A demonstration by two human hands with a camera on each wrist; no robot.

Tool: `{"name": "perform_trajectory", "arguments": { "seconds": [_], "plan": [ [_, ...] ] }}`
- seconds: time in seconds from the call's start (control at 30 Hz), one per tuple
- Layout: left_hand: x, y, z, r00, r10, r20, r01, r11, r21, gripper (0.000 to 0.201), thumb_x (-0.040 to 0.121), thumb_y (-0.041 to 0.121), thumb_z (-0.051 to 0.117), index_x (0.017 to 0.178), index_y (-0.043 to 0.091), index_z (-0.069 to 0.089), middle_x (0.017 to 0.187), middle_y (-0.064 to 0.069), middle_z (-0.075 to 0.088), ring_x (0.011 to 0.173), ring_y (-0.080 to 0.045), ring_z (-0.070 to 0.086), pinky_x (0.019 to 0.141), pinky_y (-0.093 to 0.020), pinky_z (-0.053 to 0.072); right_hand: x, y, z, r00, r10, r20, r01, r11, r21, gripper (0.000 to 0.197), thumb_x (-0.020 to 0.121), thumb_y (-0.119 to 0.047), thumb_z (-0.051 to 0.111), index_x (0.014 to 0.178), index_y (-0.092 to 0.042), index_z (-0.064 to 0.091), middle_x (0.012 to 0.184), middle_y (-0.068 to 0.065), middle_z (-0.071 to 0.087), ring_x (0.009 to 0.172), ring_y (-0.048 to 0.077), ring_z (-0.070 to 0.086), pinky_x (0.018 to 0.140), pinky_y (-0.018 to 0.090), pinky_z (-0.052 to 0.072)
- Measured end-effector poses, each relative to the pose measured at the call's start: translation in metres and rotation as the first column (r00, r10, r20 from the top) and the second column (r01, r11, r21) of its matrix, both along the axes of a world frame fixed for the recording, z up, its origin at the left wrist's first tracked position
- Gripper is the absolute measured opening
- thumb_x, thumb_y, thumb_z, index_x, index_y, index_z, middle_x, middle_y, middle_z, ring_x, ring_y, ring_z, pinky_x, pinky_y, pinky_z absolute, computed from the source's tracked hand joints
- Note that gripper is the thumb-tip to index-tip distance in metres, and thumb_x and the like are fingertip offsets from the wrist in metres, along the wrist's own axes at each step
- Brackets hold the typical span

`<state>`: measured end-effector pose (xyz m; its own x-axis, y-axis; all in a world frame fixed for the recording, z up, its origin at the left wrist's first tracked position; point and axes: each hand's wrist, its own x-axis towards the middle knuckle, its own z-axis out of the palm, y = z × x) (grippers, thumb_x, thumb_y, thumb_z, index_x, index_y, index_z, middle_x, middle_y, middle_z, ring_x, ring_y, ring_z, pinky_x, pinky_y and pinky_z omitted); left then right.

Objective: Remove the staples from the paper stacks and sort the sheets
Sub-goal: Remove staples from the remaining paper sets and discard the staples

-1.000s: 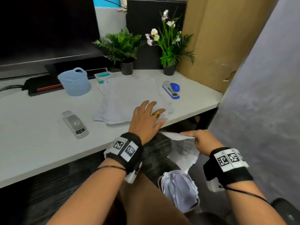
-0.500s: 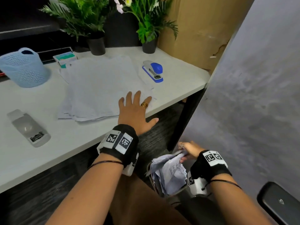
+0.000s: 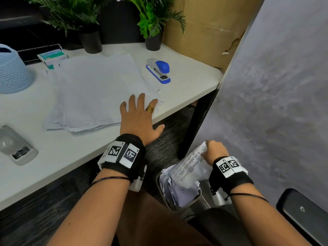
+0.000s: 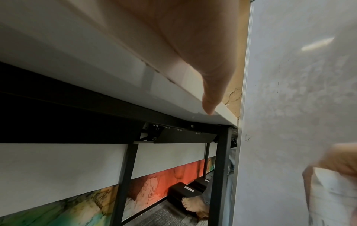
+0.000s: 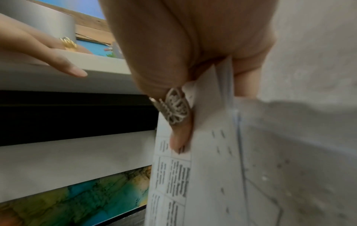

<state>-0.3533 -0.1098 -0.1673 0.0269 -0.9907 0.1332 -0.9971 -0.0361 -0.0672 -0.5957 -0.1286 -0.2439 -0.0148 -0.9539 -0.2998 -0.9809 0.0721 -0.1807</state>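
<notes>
A loose stack of white sheets (image 3: 95, 89) lies on the white desk (image 3: 188, 91). My left hand (image 3: 139, 112) rests flat on the stack's near right corner, fingers straight, thumb over the desk's edge (image 4: 210, 99). Below the desk, my right hand (image 3: 213, 150) grips the top of some printed sheets (image 3: 190, 166) that stand up out of a small bin (image 3: 158, 181) full of crumpled paper. In the right wrist view the ringed thumb (image 5: 179, 131) pinches these printed sheets (image 5: 212, 175) against the fingers.
A blue stapler (image 3: 158, 70) lies right of the stack, a grey desk tool (image 3: 16, 148) at the left edge. A blue mesh basket (image 3: 12, 71), a staple box (image 3: 52, 56) and two potted plants (image 3: 90, 41) stand behind. A grey partition (image 3: 275, 95) closes the right side.
My right hand went from the desk's edge down to the bin with paper and now holds printed sheets upright above it. The left hand stayed on the stack.
</notes>
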Motion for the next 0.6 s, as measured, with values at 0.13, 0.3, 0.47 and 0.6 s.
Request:
{"name": "perform_trajectory", "arguments": {
  "seconds": [0.13, 0.3, 0.47, 0.6],
  "plan": [
    [0.0, 0.0, 0.0, 1.0, -0.005, -0.002, 0.005, 1.0, -0.001, 0.081, 0.084, 0.07, 0.036, 0.149, 0.031, 0.008, 0.155, -0.009, 0.007, 0.142, -0.035, 0.006, 0.112, -0.053, 0.011, -0.002, 0.006, 0.014, 0.992, 0.117, -0.051, -0.119, 0.992, -0.032, 0.014, 0.087, -0.012, 0.056, 0.099, -0.009, 0.061, 0.103, 0.014, 0.065, 0.099, 0.033, 0.061, 0.069, 0.031, 0.043],
    [0.001, 0.001, 0.0, 1.0, -0.008, -0.005, 0.008, 1.0, 0.01, 0.082, 0.084, 0.068, 0.036, 0.15, 0.031, 0.005, 0.156, -0.01, 0.004, 0.142, -0.036, 0.004, 0.113, -0.053, 0.01, 0.015, 0.008, 0.002, 0.981, 0.182, -0.073, -0.18, 0.983, 0.041, 0.02, 0.089, -0.013, 0.048, 0.1, -0.01, 0.064, 0.106, 0.014, 0.065, 0.1, 0.032, 0.062, 0.072, 0.032, 0.044],
    [0.001, 0.001, -0.001, 1.0, -0.007, 0.006, 0.007, 1.0, 0.005, 0.082, 0.085, 0.067, 0.035, 0.15, 0.03, 0.002, 0.157, -0.01, 0.002, 0.142, -0.037, 0.003, 0.113, -0.054, 0.009, 0.046, 0.0, -0.053, 0.982, 0.183, 0.044, -0.187, 0.974, 0.131, 0.026, 0.093, -0.014, 0.042, 0.107, -0.006, 0.062, 0.114, 0.016, 0.064, 0.108, 0.033, 0.059, 0.088, 0.036, 0.046],
    [0.0, 0.001, 0.001, 1.0, -0.009, 0.023, 0.009, 1.0, 0.013, 0.082, 0.085, 0.068, 0.034, 0.15, 0.029, 0.001, 0.156, -0.011, 0.001, 0.142, -0.038, 0.003, 0.112, -0.054, 0.009, 0.06, -0.006, -0.113, 0.987, 0.08, 0.138, -0.111, 0.966, 0.233, 0.032, 0.099, -0.015, 0.035, 0.121, -0.003, 0.054, 0.122, 0.018, 0.06, 0.115, 0.035, 0.055, 0.093, 0.036, 0.041]
  ]
}}
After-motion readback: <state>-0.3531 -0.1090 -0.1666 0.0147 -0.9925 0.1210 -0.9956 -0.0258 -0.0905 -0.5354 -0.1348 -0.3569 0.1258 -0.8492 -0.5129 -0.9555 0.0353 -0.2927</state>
